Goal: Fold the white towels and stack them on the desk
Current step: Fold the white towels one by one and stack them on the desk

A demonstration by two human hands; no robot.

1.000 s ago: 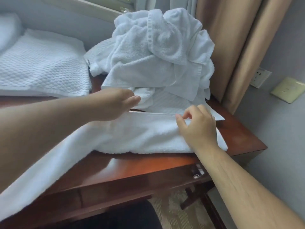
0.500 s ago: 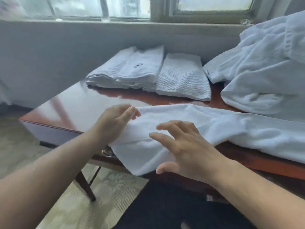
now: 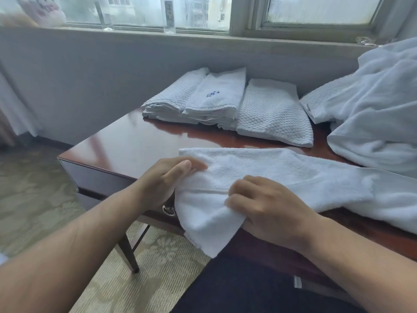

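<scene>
Right hand (image 3: 268, 206), open a moment ago, now clamped on long white terry towel (image 3: 282, 175), left hand (image 3: 167, 177) pinching its edge, glossy reddish-brown desk (image 3: 135, 143) beneath.

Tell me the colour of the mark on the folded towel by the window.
Dark blue mark; head view.

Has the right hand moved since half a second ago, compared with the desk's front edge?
Yes. The right hand came down onto the towel and now pinches its end at the front edge of the desk.

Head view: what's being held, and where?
The white towel, at its left end: right hand grips the overhanging corner, left hand pinches the edge.
</scene>
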